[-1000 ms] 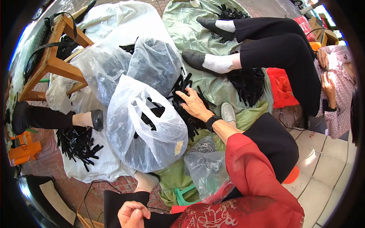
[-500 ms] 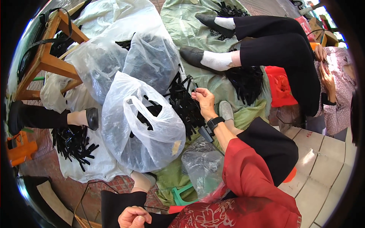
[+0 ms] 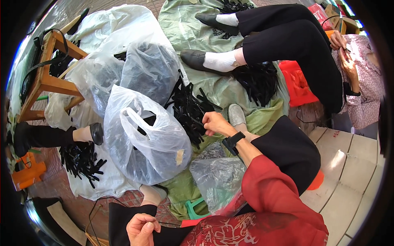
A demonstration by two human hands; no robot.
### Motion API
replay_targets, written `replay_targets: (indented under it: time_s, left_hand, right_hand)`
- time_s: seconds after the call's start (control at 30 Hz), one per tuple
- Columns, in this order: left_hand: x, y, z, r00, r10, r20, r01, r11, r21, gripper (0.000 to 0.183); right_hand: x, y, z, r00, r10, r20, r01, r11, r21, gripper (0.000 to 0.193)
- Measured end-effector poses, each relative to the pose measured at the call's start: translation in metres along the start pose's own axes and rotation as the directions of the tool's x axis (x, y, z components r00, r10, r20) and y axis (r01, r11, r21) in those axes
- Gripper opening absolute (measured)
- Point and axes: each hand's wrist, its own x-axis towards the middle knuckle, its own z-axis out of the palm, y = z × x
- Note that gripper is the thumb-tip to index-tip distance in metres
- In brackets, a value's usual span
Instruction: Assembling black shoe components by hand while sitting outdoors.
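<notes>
My right hand [image 3: 218,124] hovers with curled fingers at the right edge of a heap of black strips [image 3: 189,110]; I see nothing in it. A black watch [image 3: 232,141] is on that wrist. Over my lap, at the bottom, my left hand [image 3: 142,228] is closed, thumb pressed to the fingers; whatever it may hold is too small or hidden. Left of the heap stands a white translucent plastic bag [image 3: 143,160] with its handles up and black pieces showing through the opening. Below my right hand lies a clear plastic bag [image 3: 215,176] with dark contents.
Across from me a person's legs [image 3: 287,49] stretch over a green woven sheet [image 3: 176,28], beside another black heap [image 3: 257,84] and a red bag [image 3: 297,84]. A wooden stool [image 3: 57,84] stands at left. Another foot [image 3: 96,133] rests by more black strips [image 3: 82,160].
The black strip that my right hand held has been let go at the heap, and that hand has drawn down toward me, fingers curling. My left hand stays over my lap. The view has shifted slightly.
</notes>
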Motion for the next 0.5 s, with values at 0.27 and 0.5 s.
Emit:
replay_targets:
  time_s: [0.27, 0.5]
  left_hand:
    - [0.009, -0.004, 0.006, 0.999, -0.033, 0.007, 0.033, 0.999, 0.014, 0.013]
    - [0.008, -0.004, -0.002, 0.996, -0.095, 0.0, 0.094, 0.994, -0.058, 0.013]
  right_hand:
    - [0.052, -0.035, -0.01, 0.81, -0.578, -0.097, 0.412, 0.68, -0.606, 0.028]
    - [0.104, -0.037, -0.001, 0.795, -0.604, -0.054, 0.552, 0.758, -0.349, 0.05]
